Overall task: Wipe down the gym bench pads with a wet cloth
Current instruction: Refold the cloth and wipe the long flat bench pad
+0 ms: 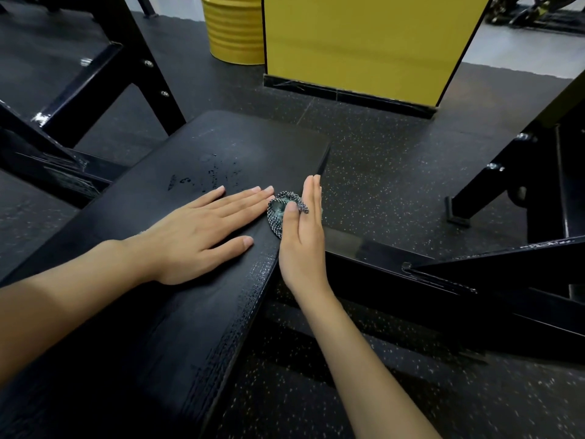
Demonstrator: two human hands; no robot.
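I see left hand flat, fingers straight, on bench pad; right hand thumb-pinches checked cloth at pad edge; frame sticker perhaps printed, unreadable.

Matt black textured vinyl bench pad, woven checked cloth, speckled rubber floor, glossy yellow drum.

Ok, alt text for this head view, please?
The left hand lies flat on a black bench pad while the right hand pinches a bunched checked cloth at the pad's right edge. Water drops dot the pad beyond the left hand.
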